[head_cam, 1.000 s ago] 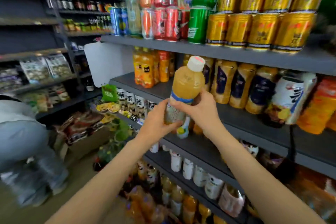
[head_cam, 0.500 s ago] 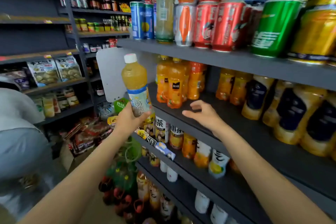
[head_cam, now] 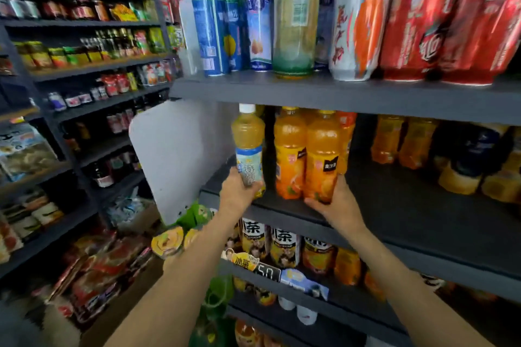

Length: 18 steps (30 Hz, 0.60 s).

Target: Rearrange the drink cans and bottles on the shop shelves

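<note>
Gripping the pale juice bottle [head_cam: 248,146] low on its label in the left hand [head_cam: 236,191], upright at frame centre just left of the orange bottles [head_cam: 307,155], right hand [head_cam: 335,203] cupping their front base on the middle shelf [head_cam: 366,205].

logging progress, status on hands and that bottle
Left hand grips white-capped bottle, upright at shelf edge. Right hand holds front orange bottle. Gap between them open.
</note>
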Tool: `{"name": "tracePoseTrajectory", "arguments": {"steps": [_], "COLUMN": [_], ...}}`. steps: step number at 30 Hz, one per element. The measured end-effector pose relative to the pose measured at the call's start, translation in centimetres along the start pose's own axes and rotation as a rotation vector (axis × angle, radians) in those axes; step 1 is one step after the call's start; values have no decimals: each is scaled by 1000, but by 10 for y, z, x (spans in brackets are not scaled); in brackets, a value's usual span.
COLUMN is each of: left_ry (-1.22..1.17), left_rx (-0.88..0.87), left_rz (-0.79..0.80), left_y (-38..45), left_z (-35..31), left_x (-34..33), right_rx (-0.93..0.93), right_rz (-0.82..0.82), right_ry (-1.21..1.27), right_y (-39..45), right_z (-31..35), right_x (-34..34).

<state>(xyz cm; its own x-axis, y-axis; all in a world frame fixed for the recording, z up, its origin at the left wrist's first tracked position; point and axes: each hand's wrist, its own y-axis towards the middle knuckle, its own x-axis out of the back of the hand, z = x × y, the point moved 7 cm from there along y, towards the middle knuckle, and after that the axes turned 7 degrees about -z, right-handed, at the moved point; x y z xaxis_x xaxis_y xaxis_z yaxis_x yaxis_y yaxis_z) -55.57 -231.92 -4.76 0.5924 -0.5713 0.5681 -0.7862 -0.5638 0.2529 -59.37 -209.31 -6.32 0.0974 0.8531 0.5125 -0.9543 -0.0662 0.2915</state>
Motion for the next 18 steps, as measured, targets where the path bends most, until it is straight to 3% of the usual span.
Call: {"name": "tracePoseTrajectory", "arguments": {"steps": [5,11,18], "left_ry": [172,-3,-58], "left_rx": [23,35,-171], "left_rz": [-60,-111,-42], "left_y": [39,62,65], "left_z": [3,7,17], "left_x": [-22,-39,-38], "right_rx": [-57,-116,-150], "right_rz": [-7,-52,-114], "right_ry": [-51,-71,-153], "right_y": [2,4,6], "right_z": [-3,-1,-7], "right_x": [2,1,-1]}}
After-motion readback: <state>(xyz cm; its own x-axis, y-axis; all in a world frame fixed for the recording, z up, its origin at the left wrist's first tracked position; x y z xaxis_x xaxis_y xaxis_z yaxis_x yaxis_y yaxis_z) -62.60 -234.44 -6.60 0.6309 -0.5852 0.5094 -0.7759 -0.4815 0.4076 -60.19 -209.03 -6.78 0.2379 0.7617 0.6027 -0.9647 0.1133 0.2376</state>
